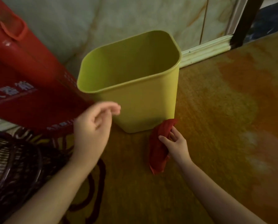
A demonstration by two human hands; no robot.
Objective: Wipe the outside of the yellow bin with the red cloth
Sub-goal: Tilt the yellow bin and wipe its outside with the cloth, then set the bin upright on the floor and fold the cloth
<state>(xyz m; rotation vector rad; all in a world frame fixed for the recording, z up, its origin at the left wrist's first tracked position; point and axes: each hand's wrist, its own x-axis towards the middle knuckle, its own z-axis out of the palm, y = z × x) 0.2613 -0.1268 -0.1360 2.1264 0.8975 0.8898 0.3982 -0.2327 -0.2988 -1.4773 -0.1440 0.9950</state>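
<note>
Your yellow bin (pixel 131 81) stands upright and empty on the brown floor (pixel 223 110), close to the white skirting board (pixel 206 49) at the far wall. Your right hand (pixel 175 143) grips the bunched red cloth (pixel 159 146), thumb and fingers closed around it; the cloth's upper end touches the bin's near lower corner. Your left hand (pixel 93 128) hangs loosely half open, fingers curled, holding nothing, just beside the bin's left side without touching it. A red bag (pixel 22 70) leans behind that hand, next to the bin.
</note>
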